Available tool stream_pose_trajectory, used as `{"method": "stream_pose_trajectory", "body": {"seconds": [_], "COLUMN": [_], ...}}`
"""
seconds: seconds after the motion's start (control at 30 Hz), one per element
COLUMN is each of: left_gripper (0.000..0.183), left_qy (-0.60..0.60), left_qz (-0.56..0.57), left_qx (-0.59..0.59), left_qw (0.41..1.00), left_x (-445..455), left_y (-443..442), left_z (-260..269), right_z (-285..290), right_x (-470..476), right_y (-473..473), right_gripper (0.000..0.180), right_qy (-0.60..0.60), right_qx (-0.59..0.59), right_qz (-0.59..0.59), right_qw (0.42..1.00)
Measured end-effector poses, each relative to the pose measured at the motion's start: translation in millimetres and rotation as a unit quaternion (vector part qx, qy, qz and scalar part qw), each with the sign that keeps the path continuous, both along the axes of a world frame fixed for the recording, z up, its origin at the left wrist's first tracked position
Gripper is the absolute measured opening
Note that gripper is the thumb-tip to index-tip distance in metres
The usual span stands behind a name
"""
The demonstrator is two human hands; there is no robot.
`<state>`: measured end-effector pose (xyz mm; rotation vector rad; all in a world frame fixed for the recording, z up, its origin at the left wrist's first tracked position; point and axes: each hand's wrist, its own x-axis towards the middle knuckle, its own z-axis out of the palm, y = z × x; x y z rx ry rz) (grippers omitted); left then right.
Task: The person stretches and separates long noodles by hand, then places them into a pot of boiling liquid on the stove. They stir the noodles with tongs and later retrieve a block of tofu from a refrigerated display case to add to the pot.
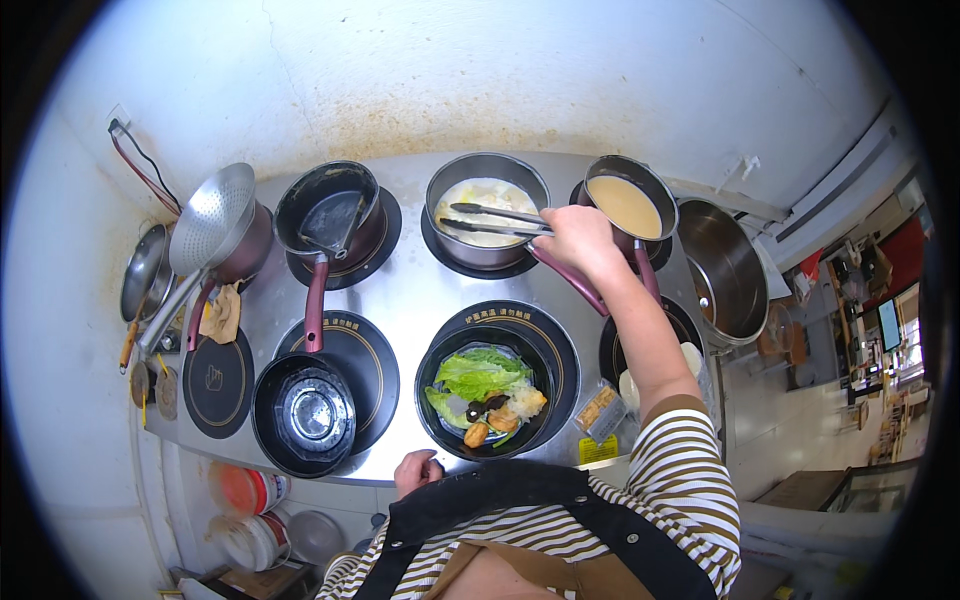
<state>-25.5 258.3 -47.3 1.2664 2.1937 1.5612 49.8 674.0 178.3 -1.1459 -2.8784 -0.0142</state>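
My right hand (579, 236) grips black tongs (499, 216), their arms reaching over a saucepan (442, 238) of whitish, cloudy broth (499, 191). Pieces of food show in that broth, and the pan's dark red handle (574, 279) passes below my wrist. Curled at the front edge of the steel counter is my left hand (418, 472); whether it holds anything is hidden. Just beyond it, a black bowl (429, 352) contains lettuce (474, 375), dark pieces like wood ear, a pale frilly piece (527, 401) and browned balls (476, 435).
Back right stands a saucepan of tan liquid (624, 204). Left of the broth is a dark pan (330, 214) with a utensil inside; a perforated strainer (214, 217) leans further left. An empty black bowl (304, 416) sits front left. Beyond the counter's right edge is a steel pot (724, 270).
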Motion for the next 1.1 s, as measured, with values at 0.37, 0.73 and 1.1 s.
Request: {"method": "stream_pose_trajectory", "body": {"seconds": [0.37,0.73,1.1], "left_gripper": [0.016,0.017,0.017], "left_qy": [0.002,0.000,0.007], "left_qz": [0.003,0.001,0.003], "left_qx": [0.001,0.004,0.005], "left_qw": [1.000,1.000,1.000], "left_x": [0.3,0.3,-0.6], "left_y": [-0.7,0.5,-0.4], "left_z": [1.5,2.8,-0.9], "right_z": [11.5,25.1,52.3], "right_x": [9.8,10.2,-17.3], "right_y": [13.2,28.5,35.8], "right_gripper": [0.026,0.025,0.025], "right_qy": [-0.027,-0.058,-0.189], "right_qx": [-0.011,0.044,0.017], "right_qz": [-0.035,-0.084,-0.001], "right_qw": [0.999,0.994,0.982]}}
